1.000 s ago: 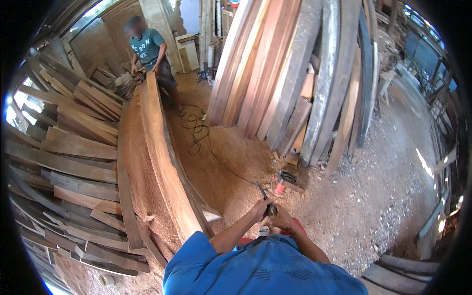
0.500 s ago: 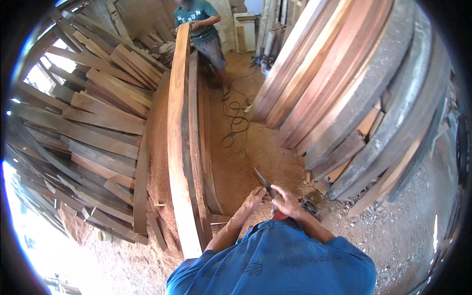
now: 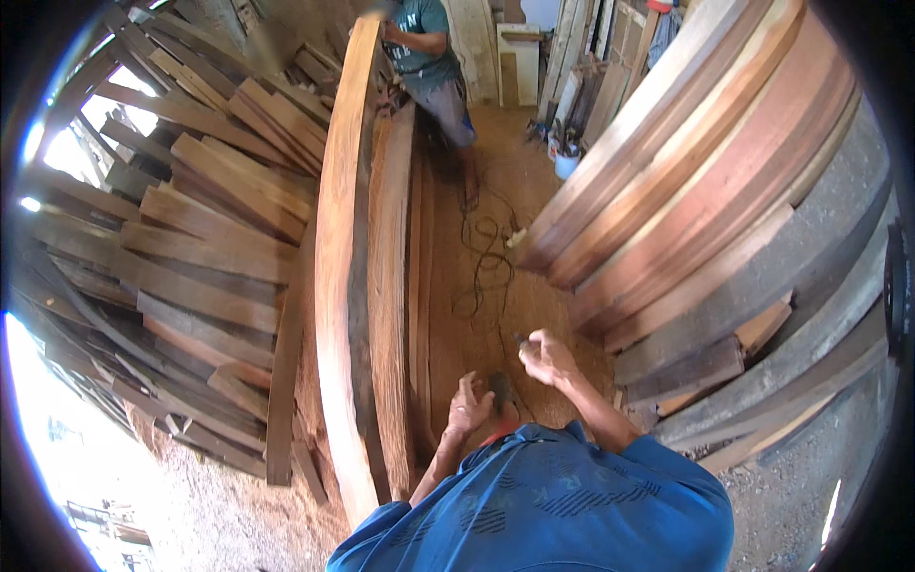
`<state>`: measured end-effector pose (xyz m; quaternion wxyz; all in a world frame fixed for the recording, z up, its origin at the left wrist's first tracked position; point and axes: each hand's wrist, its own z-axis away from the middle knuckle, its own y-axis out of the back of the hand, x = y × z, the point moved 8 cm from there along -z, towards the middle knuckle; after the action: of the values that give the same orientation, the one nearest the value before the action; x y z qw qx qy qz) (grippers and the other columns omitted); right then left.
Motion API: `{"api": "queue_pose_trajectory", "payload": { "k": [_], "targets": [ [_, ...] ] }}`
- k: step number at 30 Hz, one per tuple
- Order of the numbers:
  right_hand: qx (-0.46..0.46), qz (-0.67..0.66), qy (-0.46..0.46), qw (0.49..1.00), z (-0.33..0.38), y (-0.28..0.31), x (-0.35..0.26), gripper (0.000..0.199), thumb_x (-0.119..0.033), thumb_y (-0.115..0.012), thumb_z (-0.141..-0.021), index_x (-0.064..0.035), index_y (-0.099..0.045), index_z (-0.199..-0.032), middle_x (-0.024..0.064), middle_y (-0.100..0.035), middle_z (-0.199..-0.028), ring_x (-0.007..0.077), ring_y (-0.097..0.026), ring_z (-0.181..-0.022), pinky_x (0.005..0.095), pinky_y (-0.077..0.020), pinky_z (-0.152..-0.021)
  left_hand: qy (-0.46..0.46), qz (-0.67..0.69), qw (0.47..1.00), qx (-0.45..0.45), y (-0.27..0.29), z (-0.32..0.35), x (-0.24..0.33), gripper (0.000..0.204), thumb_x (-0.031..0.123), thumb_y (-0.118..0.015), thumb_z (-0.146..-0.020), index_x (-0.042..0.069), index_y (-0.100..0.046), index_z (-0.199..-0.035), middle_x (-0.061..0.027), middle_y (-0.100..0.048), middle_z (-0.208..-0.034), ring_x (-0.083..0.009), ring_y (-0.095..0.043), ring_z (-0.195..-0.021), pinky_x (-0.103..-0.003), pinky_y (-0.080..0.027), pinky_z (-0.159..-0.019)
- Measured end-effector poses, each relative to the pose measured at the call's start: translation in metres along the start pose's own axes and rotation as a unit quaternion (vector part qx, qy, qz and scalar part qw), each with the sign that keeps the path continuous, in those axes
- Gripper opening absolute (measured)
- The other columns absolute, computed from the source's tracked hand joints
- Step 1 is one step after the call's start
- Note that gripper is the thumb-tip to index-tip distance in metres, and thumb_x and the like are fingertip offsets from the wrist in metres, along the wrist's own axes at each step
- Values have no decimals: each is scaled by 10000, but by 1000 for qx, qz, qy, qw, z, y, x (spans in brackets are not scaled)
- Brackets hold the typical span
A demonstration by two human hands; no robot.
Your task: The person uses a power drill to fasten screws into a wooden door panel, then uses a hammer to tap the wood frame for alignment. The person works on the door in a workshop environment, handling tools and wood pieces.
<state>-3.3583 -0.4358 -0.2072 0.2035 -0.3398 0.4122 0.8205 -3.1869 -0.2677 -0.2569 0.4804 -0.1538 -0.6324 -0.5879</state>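
Note:
My right hand [image 3: 548, 360] is closed, raised ahead of my body; a small dark end [image 3: 520, 340] shows at its fingers, its kind unclear. Lower and to the left, my left hand [image 3: 469, 408] has bent fingers against a dark, flat-looking thing [image 3: 502, 389]. A red part [image 3: 503, 422] shows just below that, partly hidden by my blue shirt; I cannot make out what it is. Left of my left hand runs a long pale plank [image 3: 338, 248] on edge, touched by neither hand. A co-worker [image 3: 424, 52] stands at its far end, hands close to it.
Rougher boards [image 3: 389, 305] stand alongside the plank. Many planks [image 3: 210, 248] lean at the left; thick boards [image 3: 658, 210] stack on the right. A dark cable [image 3: 491, 257] loops over the sawdust floor, and a white bucket [image 3: 566, 162] stands farther back.
My hands, together before, have come apart: the right rose forward, the left drew left and down. The thin rod-like thing ahead of them no longer shows. The view has shifted.

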Motion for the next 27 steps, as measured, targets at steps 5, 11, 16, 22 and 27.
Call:
{"api": "queue_pose_trajectory", "payload": {
  "k": [5, 11, 16, 22, 27],
  "targets": [
    [-72, 8, 82, 994, -75, -16, -61, 611, -404, -613, -845, 58, -571, -1243, 276, -699, -1018, 372, -693, -958, 432, -535, -857, -275, -78, 958, -9, 1, -143, 87, 647, 200, -751, -750, 11, -499, -1315, -235, -571, -1285, -451, -516, -1194, -518, -399, -1033],
    [-92, -207, 100, 969, -165, 3, -106, 631, -402, -666, -937, 42, -463, -1337, 112, -673, -877, 133, -612, -661, 295, -489, -561, -240, 18, 964, -114, 23, -268, 123, 342, 69, -757, -758, 53, -627, -1074, -143, -696, -1014, -322, -672, -932, -418, -535, -815],
    [-22, -209, 139, 968, -247, 101, -142, 679, -436, -656, -939, 60, -461, -1360, 188, -713, -993, 233, -691, -790, 357, -559, -683, -186, 180, 966, -18, 34, -371, 117, 345, 13, -702, -824, 67, -564, -1136, -27, -637, -976, -129, -604, -894, -306, -521, -791],
    [364, 30, 142, 920, -362, 298, -121, 452, -321, -613, -949, 40, -589, -1220, 231, -664, -1152, 351, -633, -1091, 439, -486, -981, -97, 292, 951, -12, 31, -506, 139, 408, 187, -682, -943, 67, -426, -1237, -15, -526, -1053, -128, -511, -956, -281, -448, -871],
    [574, 197, 42, 794, -417, 443, -103, 454, -240, -662, -913, 32, -565, -1262, 282, -552, -1309, 415, -475, -1284, 522, -367, -1069, -112, 282, 953, 15, 29, -636, 194, 429, 264, -607, -995, 53, -391, -1300, -48, -513, -1101, -147, -495, -1002, -317, -432, -915]
  ]
}}
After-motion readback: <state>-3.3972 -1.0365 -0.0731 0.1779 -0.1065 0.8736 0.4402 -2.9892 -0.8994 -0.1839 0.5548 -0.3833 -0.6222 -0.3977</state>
